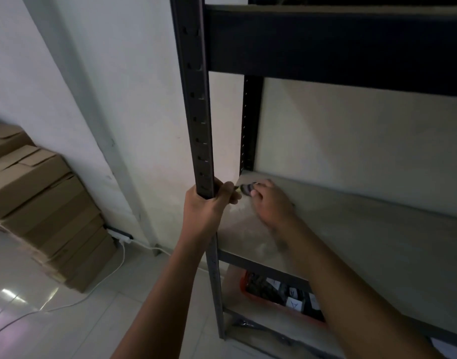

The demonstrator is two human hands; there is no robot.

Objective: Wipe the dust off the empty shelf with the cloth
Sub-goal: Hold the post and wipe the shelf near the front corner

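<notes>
Head view, dim light. Left hand [206, 203] wrapped tight around the front post [196, 99] of the rack, fingers curled fully about the dark perforated upright, at frame centre. Right hand [270, 202] lies palm down on the shelf [364, 244], just at 3 o'clock of the left hand, motion-blurred. Its fingers press on a small bunched cloth [245, 189], grey with a pale edge, which shows only at the fingertips, at 11 o'clock of the hand; grip is closed over the cloth, mostly hiding it. Cloth sits in the shelf's far left corner, near the rear post [250, 125] and touching the board. Shelf board pale, bare apart from hand and cloth, with a lighter smeared patch near the left front edge. Upper beam [325, 47] dark, at 12 o'clock. Lower tier holds a red tray [274, 299] of dark items with white labels, at 6 o'clock. Stacked cartons [41, 203] against the wall at 9 o'clock; white cable [103, 278] runs across the tiled floor [67, 327] from a socket strip [120, 235].
</notes>
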